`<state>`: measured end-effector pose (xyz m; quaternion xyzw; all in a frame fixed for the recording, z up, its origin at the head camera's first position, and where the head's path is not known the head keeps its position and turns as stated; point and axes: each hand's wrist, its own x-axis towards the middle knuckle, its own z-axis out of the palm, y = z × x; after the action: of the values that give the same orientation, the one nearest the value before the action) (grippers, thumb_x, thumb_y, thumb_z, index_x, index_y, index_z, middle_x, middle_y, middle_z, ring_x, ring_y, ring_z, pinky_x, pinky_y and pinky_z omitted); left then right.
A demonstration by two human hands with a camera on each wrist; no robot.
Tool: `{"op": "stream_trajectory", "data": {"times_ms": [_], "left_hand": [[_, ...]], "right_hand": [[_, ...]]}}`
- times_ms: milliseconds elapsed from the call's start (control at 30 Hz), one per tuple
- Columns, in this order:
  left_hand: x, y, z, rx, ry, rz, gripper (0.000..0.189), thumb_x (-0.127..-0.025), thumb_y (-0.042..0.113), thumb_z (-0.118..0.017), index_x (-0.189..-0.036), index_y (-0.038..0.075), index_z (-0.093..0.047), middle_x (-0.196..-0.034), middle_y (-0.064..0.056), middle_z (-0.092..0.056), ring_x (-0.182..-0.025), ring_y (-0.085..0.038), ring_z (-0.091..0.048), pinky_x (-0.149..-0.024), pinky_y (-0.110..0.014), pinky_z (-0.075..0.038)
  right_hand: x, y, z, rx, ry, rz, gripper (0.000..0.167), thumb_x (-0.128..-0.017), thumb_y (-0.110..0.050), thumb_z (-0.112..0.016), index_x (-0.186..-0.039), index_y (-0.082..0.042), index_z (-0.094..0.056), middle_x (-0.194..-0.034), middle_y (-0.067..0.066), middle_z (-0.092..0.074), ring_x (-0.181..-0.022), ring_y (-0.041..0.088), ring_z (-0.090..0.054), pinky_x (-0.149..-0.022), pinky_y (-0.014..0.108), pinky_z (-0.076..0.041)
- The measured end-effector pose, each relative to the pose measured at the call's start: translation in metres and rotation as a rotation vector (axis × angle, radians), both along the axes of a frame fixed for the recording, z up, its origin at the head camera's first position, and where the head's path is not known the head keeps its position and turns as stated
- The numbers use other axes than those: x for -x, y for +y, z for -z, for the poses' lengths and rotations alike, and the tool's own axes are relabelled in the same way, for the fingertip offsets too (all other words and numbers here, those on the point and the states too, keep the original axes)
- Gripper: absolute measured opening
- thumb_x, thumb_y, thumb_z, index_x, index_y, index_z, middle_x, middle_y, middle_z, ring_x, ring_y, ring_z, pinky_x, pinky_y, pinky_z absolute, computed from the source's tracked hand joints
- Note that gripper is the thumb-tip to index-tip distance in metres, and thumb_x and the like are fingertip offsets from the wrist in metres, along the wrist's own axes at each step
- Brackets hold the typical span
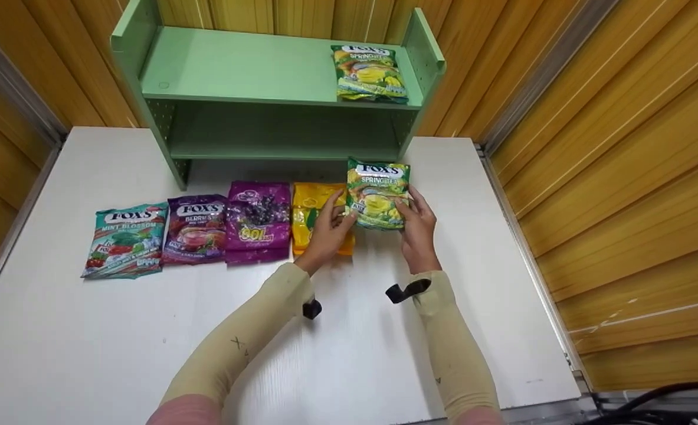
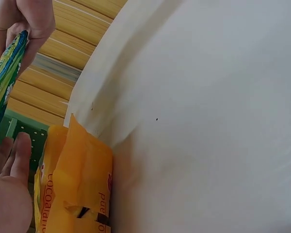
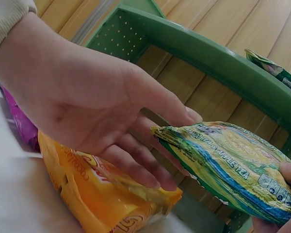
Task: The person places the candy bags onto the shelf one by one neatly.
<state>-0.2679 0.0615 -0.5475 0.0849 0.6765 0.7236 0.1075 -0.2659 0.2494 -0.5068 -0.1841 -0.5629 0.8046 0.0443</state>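
Observation:
My right hand (image 1: 420, 233) pinches a green-and-yellow Fox's Spring Tea candy bag (image 1: 378, 198) by its right side, thumb on the front, above the table before the shelf. At the bag's lower left corner is my left hand (image 1: 327, 231), its fingers loosely extended and its thumb right at the edge. In the right wrist view, that hand's fingers (image 3: 136, 160) spread partly behind the bag. Below the left hand stands a yellow-orange candy bag (image 1: 304, 215), partly covered by it. A matching Spring Tea bag (image 1: 371, 74) lies on the upper shelf at the right end.
A green two-tier shelf (image 1: 242, 65) stands at the table's back. Left of the orange bag lie a large purple bag (image 1: 258, 221), a Fox's Berries bag (image 1: 195, 230) and a teal Mint Blossom bag (image 1: 125, 242) in a row. Wood-patterned walls (image 1: 638, 177) enclose the white table (image 1: 349, 354).

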Motion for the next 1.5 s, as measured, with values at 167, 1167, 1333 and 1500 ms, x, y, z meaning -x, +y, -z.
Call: {"op": "stream_trajectory", "data": {"times_ms": [167, 1167, 1333, 1500], "left_hand": [[-0.011, -0.006, -0.021, -0.020, 0.073, -0.008, 0.065, -0.100, 0.024, -0.054, -0.155, 0.019, -0.020, -0.135, -0.013, -0.059, -0.110, -0.022, -0.064, -0.099, -0.033, -0.052], [-0.016, 0.000, -0.022, -0.183, 0.121, -0.179, 0.062, -0.097, 0.026, -0.056, -0.152, 0.035, -0.027, -0.140, -0.004, -0.055, -0.101, -0.020, -0.068, -0.085, -0.046, -0.058], [-0.017, -0.002, -0.027, -0.186, 0.102, -0.191, 0.063, -0.098, 0.022, -0.055, -0.153, 0.030, -0.025, -0.142, -0.007, -0.054, -0.101, -0.020, -0.067, -0.086, -0.046, -0.057], [-0.022, -0.009, -0.041, -0.203, 0.098, -0.190, 0.063, -0.099, 0.014, -0.053, -0.154, 0.025, -0.024, -0.140, -0.011, -0.054, -0.104, -0.021, -0.067, -0.089, -0.051, -0.055]], "right_hand": [[0.000, -0.005, -0.005, 0.062, 0.003, -0.009, 0.052, -0.094, -0.013, -0.062, -0.143, -0.023, -0.047, -0.147, 0.002, -0.045, -0.122, 0.018, -0.055, -0.091, 0.025, -0.055], [0.000, -0.023, -0.023, 0.105, 0.086, -0.034, 0.053, -0.088, -0.022, -0.071, -0.138, -0.021, -0.052, -0.136, 0.007, -0.053, -0.116, 0.018, -0.059, -0.094, 0.028, -0.055], [-0.001, -0.025, -0.025, 0.104, 0.111, -0.075, 0.054, -0.088, -0.026, -0.071, -0.139, -0.024, -0.052, -0.137, 0.006, -0.052, -0.117, 0.018, -0.058, -0.096, 0.028, -0.054], [-0.002, -0.027, -0.028, 0.057, 0.138, -0.151, 0.057, -0.090, -0.025, -0.068, -0.143, -0.025, -0.048, -0.139, 0.005, -0.050, -0.117, 0.018, -0.056, -0.098, 0.027, -0.052]]}}
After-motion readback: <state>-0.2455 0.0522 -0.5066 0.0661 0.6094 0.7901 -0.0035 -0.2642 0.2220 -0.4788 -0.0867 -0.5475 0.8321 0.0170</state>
